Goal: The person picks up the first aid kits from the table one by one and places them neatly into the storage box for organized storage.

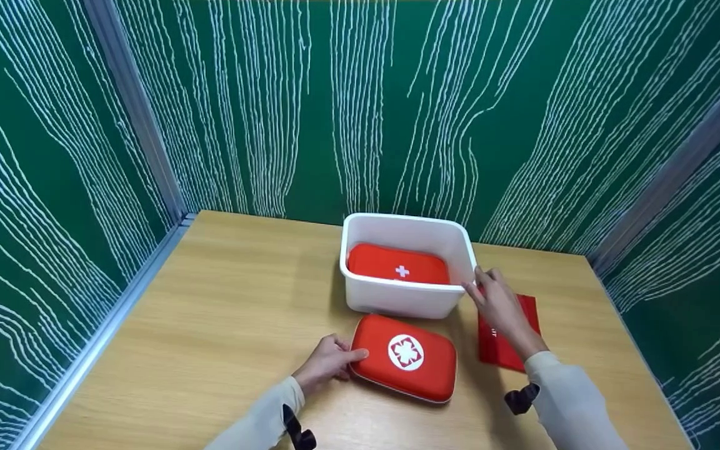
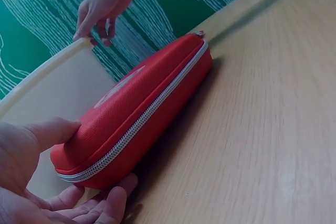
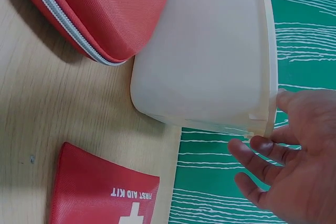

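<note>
A red hard-shell case [image 1: 407, 357] with a white emblem lies on the wooden table in front of a white plastic bin [image 1: 397, 300]. My left hand [image 1: 350, 364] grips its left end; the left wrist view shows the thumb [image 2: 52, 129] on top and the fingers [image 2: 105, 208] underneath the zippered case [image 2: 147, 103]. Inside the bin lies a red pouch [image 1: 397, 265] with a white cross. My right hand [image 1: 482, 284] touches the bin's front right rim corner with loose, spread fingers [image 3: 252, 148], close to the bin [image 3: 210, 51].
A flat red pouch [image 1: 507, 350] printed FIRST AID KIT [image 3: 100, 192] lies on the table [image 1: 210, 312] under my right wrist, right of the bin. Green walls with white lines close in the table on the left, back and right.
</note>
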A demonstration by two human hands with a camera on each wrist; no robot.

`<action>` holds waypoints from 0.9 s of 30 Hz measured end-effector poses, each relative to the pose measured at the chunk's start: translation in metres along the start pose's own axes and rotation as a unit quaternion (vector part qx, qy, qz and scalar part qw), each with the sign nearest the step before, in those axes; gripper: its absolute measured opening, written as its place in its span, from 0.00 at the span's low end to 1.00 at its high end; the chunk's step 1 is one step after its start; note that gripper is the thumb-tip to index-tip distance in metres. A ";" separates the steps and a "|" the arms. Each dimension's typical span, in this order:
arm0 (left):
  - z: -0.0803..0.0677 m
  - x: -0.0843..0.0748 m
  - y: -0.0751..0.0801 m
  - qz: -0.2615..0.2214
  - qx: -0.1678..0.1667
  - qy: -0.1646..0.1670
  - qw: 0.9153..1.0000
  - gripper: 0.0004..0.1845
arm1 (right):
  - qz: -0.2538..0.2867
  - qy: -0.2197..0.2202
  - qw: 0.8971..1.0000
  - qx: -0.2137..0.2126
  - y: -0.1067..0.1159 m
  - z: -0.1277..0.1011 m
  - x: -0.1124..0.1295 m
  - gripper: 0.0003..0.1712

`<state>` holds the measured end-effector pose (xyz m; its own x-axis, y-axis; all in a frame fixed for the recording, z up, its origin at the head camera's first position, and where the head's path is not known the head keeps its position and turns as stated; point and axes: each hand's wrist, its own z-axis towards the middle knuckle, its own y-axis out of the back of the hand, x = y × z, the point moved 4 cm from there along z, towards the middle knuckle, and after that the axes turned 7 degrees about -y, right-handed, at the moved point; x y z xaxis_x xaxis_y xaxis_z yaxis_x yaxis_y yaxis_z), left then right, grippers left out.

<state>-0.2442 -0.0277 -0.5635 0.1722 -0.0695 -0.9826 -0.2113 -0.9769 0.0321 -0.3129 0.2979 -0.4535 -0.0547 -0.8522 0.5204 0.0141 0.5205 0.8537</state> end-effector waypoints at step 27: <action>-0.018 0.004 0.025 -0.085 -0.012 0.009 0.996 0.19 | -0.003 -0.009 1.000 0.002 0.000 -0.001 0.001 0.44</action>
<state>-0.2312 -0.0564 -0.5633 0.2205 0.0932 -0.9709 -0.1556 -0.9793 -0.1294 -0.3119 0.2969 -0.4527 -0.0720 -0.8544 0.5145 0.0098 0.5152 0.8570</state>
